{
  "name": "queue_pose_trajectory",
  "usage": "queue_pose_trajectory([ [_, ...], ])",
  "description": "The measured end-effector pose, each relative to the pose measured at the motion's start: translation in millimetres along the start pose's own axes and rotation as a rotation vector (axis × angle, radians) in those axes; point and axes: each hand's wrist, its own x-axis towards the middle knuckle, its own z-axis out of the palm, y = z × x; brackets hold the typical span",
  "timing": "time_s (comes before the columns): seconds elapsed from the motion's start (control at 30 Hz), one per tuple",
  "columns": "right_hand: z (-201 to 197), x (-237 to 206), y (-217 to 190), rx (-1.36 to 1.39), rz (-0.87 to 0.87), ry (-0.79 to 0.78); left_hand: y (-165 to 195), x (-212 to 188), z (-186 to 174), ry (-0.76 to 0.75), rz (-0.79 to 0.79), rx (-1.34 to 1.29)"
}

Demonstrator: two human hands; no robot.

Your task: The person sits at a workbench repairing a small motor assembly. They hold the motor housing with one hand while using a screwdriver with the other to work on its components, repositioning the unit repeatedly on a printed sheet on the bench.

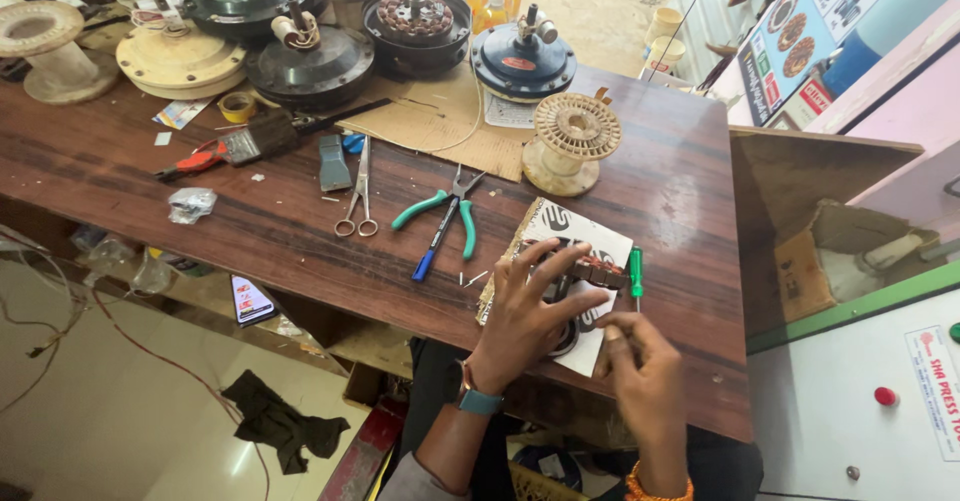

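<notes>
I see dark scratched wooden workbench [300, 231] under hands, tiled floor below. Left hand [525, 306] splayed on round metal motor part [570, 281]; right hand [640, 361] pinched, contents unclear. Beyond: one green-handled pliers [445, 211], one scissors [358, 196].

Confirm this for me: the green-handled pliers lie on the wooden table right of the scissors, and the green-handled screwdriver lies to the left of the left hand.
One detail is off. The head view shows the green-handled screwdriver to the right of the left hand, beside the part it presses on the white card. The rest holds: the green-handled pliers lie on the wooden table right of the scissors.
</notes>
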Motion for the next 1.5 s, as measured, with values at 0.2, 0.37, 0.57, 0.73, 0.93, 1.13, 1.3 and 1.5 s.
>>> queue_pose_trajectory([
  [0.2, 12.9, -4.7, 3.0, -0.012, 0.018, -0.021, -3.2, 5.5, -7.7, 0.001, -0.005, -0.090],
  [0.37, -5.7, 2.4, -1.8, -0.022, -0.171, -0.051, -3.0, 7.2, -9.3, 0.066, -0.076, -0.234],
  [0.57, -18.2, 42.4, -24.7, -0.165, -0.187, -0.024, 9.9, 8.3, -5.7, 0.209, -0.225, -0.318],
  [0.73, -10.9, 69.9, -54.9, -0.202, -0.177, 0.004, 23.7, 14.4, -4.4, 0.224, -0.324, -0.253],
  [0.93, -2.0, 95.5, -78.5, -0.307, -0.140, -0.147, 28.9, 16.1, 0.3, 0.261, -0.379, -0.217],
  [1.13, 0.6, 120.5, -74.8, -0.419, -0.183, -0.167, 30.1, 16.7, 0.0, 0.263, -0.406, -0.209],
  [1.3, -0.9, 131.1, -54.5, -0.519, -0.219, -0.030, 29.0, 25.1, -7.9, 0.115, -0.343, -0.134],
  [1.5, -32.8, 99.0, -41.7, -0.344, -0.153, 0.063, 8.8, 37.4, -20.6, -0.092, -0.236, -0.095],
])
